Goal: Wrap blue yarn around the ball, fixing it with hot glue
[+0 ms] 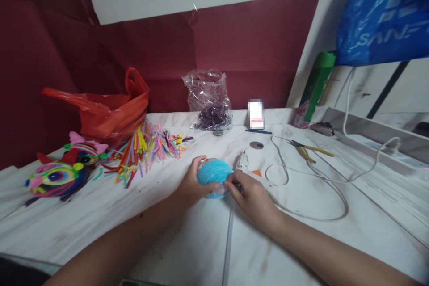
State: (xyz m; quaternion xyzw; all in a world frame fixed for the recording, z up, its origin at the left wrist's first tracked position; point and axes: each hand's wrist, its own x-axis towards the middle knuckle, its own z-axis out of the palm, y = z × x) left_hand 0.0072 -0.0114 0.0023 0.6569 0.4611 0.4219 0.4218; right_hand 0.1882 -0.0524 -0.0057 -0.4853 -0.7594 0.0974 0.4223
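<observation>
A round ball wrapped in rows of light blue pipe cleaner (214, 172) is in front of me, above the table. My left hand (192, 178) is closed round its left side, with the thumb across its lower front. Some of the ball's clear or pinkish surface shows at the top and bottom. My right hand (250, 192) pinches at the ball's right edge. What lies between those fingertips is hidden; a small dark bit shows under the index finger. Just beyond the right hand lies a white glue gun (243, 160) with an orange part.
Left stand colourful fish-like crafts (55, 178), a pile of pipe cleaners (144, 149) and a red plastic bag (107, 109). Behind are a clear bag (211, 103) and a blurred phone-like screen (256, 115). Rightward lie yellow-handled pliers (306, 149), a looping cord (346, 210) and a green can (315, 89).
</observation>
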